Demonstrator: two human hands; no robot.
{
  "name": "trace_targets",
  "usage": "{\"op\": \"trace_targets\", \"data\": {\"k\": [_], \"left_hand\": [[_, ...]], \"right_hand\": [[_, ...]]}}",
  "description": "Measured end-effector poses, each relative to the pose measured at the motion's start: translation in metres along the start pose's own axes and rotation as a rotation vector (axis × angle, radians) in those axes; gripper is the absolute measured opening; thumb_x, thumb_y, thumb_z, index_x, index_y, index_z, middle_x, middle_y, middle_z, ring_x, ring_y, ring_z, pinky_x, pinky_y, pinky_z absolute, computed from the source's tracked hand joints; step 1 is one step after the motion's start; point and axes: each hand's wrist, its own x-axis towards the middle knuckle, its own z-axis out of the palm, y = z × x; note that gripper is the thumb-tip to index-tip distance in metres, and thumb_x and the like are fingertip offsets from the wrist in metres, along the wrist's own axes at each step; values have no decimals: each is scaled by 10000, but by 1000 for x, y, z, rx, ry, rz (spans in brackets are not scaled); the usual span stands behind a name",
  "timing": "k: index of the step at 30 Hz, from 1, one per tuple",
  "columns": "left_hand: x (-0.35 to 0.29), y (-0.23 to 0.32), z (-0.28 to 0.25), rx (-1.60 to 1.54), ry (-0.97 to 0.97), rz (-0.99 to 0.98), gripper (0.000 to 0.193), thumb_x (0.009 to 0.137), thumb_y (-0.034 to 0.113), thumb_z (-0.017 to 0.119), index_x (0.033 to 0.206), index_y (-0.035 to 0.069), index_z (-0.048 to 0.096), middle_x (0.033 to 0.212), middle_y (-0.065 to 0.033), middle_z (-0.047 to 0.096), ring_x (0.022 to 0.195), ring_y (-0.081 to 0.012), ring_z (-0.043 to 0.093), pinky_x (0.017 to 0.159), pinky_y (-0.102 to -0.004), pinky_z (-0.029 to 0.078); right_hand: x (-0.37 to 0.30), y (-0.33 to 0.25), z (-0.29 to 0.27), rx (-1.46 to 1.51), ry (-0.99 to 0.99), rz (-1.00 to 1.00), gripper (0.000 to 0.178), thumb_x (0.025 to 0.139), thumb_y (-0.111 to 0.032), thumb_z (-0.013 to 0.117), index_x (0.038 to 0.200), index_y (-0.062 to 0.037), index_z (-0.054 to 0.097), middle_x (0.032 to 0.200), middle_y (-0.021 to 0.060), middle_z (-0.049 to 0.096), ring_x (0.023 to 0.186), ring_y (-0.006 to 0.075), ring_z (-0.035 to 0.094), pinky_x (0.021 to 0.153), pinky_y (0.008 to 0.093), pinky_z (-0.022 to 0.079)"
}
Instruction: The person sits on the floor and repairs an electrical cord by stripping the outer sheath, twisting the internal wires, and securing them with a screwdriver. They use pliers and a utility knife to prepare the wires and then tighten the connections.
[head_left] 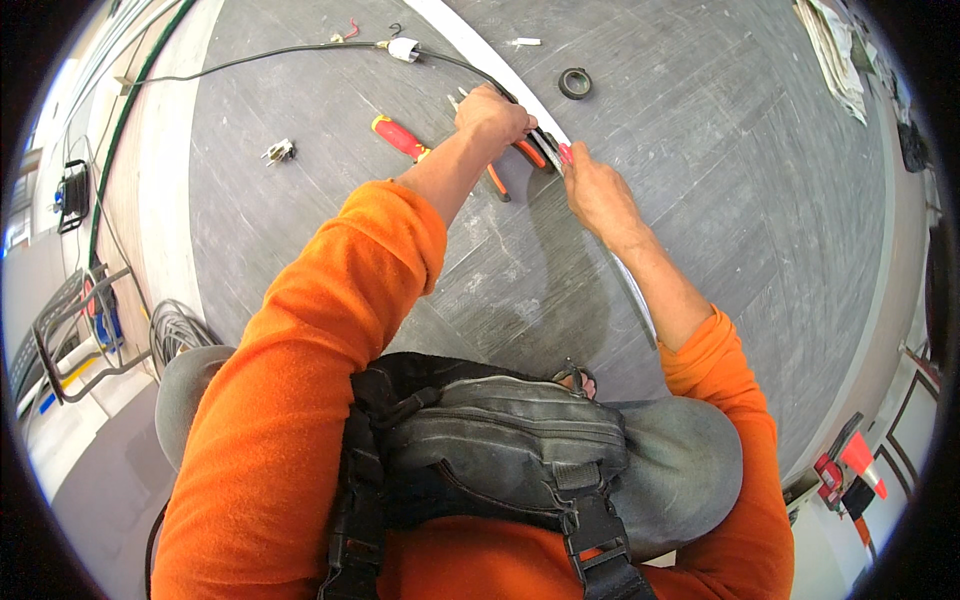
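Note:
A long white strip (470, 38) lies across the grey floor and runs under my hands. My left hand (492, 117) is closed round a black cable (465, 66) beside the strip. My right hand (600, 197) is closed on a small red object (565, 153), mostly hidden by the fingers, and rests over the strip. Below my left hand lie pliers with red-and-black handles (532, 154), partly covered by the hand. A red-and-yellow-handled screwdriver (398, 136) lies just left of my wrist. Farther along the cable is a white connector housing (403, 50).
A roll of black tape (575, 83) lies beyond the strip. An opened plug part (280, 152) sits at the left, with small wire scraps (348, 33) farther off. Coiled grey cable (178, 328) is near my left knee; a pale cloth (835, 60) lies far right.

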Motion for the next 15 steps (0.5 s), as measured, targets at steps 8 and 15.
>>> {"op": "trace_targets", "data": {"k": [8,15], "left_hand": [[-4,2,3,-39,33,-5,286,783,-10,857,977,-37,648,900,-124,747,771,-192,750,637,-305,633],[-6,3,1,26,42,7,298,782,-3,862,999,-37,661,907,-114,749,755,-192,745,628,-310,634]], "right_hand": [[1,-8,-3,-117,7,21,166,1027,-130,481,1102,15,511,891,293,709,879,488,707,744,574,555],[3,-11,-13,-185,-3,-42,137,994,-82,487,1079,15,531,873,290,719,870,469,722,766,560,567]]}}
